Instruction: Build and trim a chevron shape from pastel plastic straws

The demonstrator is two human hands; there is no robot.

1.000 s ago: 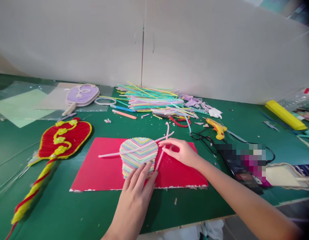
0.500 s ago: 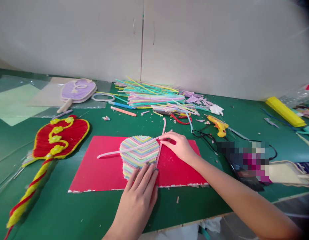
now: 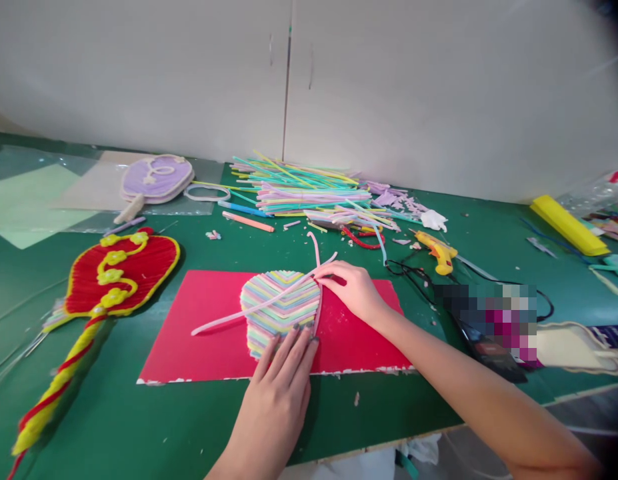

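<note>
Across the green tabletop (image 3: pixel 139 427), presses the striped panel (image 3: pixel 293 311) onto the red sheet (image 3: pixel 199 353) with a flat, open left hand (image 3: pixel 279 393), apparently against slipping; pinches the pink strip (image 3: pixel 317 250) with the right hand (image 3: pixel 361 293) at the panel's edge, likely for control round the curve

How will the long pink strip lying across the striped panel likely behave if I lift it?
The pink strip will probably flex rather than stay rigid, since it curves along its length. It looks light, being so thin. Nudged, it may swivel, as both ends overhang the striped panel; I cannot tell whether it is stuck down.
</note>
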